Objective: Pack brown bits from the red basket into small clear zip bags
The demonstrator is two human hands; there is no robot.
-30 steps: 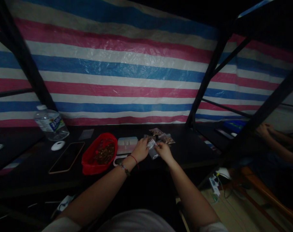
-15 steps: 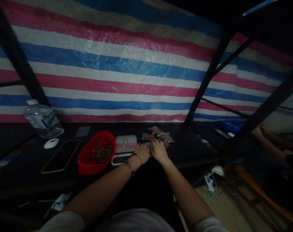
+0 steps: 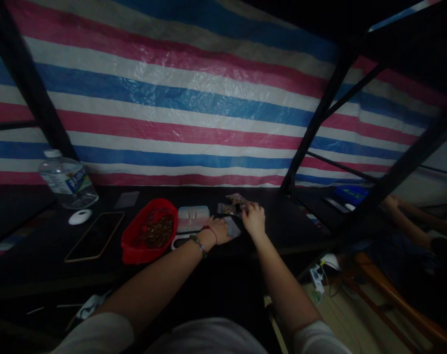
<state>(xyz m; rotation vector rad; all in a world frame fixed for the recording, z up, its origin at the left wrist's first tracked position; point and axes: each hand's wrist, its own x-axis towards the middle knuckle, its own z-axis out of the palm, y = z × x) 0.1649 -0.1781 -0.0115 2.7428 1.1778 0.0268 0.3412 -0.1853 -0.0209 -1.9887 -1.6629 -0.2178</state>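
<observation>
My left hand [image 3: 216, 230] rests low at the desk's front, its fingers at the left edge of a flat clear plastic bag [image 3: 233, 227] and apparently gripping it. A red cord and a beaded bracelet circle that wrist. My right hand [image 3: 254, 219] lies over a cluster of small filled bags, fingers spread and bent downward; its fingertips are partly hidden. Two bags of brown pieces show beside it, a nearer one [image 3: 226, 209] and a farther one [image 3: 236, 199]. Left of my hands sits a small digital scale [image 3: 193, 216], its front partly covered by my left hand.
A red tray [image 3: 129, 243] holds loose brown pieces. Farther left are a phone [image 3: 95, 237], a white mouse [image 3: 80, 217], a flat clear bag [image 3: 127, 199] and a large water bottle [image 3: 68, 182]. Dark metal posts flank the desk. Another person's arms [image 3: 407, 216] show at right.
My right hand has moved right, away from the left hand and onto the filled bags, covering some of them. The flat clear bag now shows between my hands. My left hand stays nearly in place.
</observation>
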